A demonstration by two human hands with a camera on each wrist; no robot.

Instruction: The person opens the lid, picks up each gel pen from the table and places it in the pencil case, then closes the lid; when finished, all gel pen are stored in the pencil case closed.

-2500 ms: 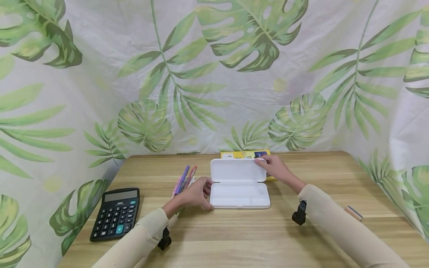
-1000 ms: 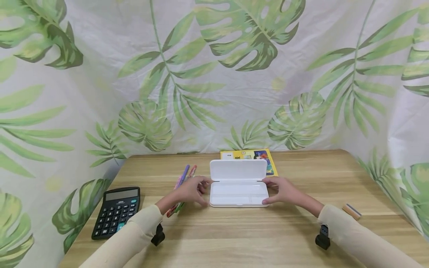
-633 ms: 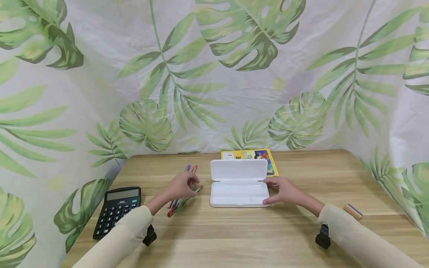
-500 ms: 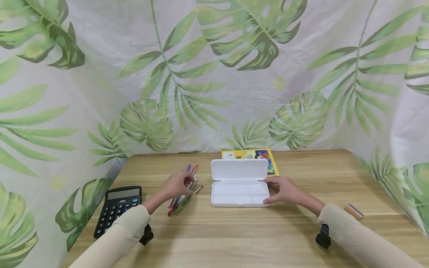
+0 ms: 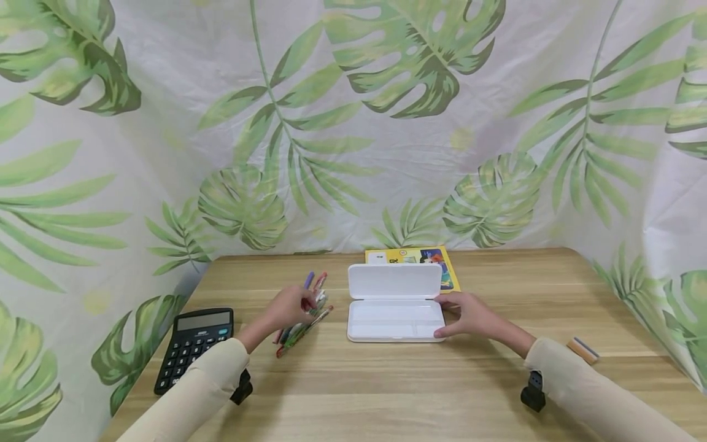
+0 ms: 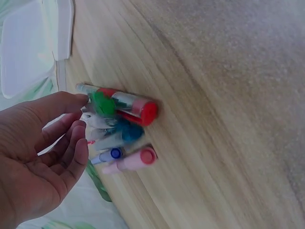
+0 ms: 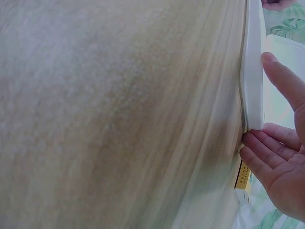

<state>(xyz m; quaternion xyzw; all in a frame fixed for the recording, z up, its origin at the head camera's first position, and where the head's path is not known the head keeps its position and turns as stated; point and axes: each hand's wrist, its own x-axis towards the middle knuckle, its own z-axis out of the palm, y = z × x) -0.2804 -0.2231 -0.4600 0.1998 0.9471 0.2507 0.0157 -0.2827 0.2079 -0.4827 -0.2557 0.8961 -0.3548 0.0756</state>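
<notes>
Pens (image 6: 125,131) lie in a loose bunch on tabletop (image 5: 386,393), slanting approx. 7 to 1 o'clock. L hand (image 5: 288,307) is over their mid, fingers half-curled, thumb tip at or on a green pen (image 6: 104,103); can't tell if it's pinched, too blurry. Pens look light & stiff, prob. smooth plastic, apt to roll; best hold = thumb + index mid-barrel, one at a time, since they crowd together.

At 3 o'clock from bunch, near but apart: white case (image 5: 381,312), flat on table, lid (image 5: 394,281) up on its 12 side. R hand (image 5: 466,316) grips its R end, thumb at front, fingertips by hinge corner. Case looks light, thin, rigid, could skid; hold tray low at ends, not lid, as hinge may be weak pt.

Further out: yellow booklet (image 5: 431,255) at 2, partly behind lid; calculator (image 5: 190,351) at 8-9, partly hidden by L sleeve (image 5: 212,374); small orange/blue block (image 5: 582,350), prob. eraser, well off at 3.
</notes>
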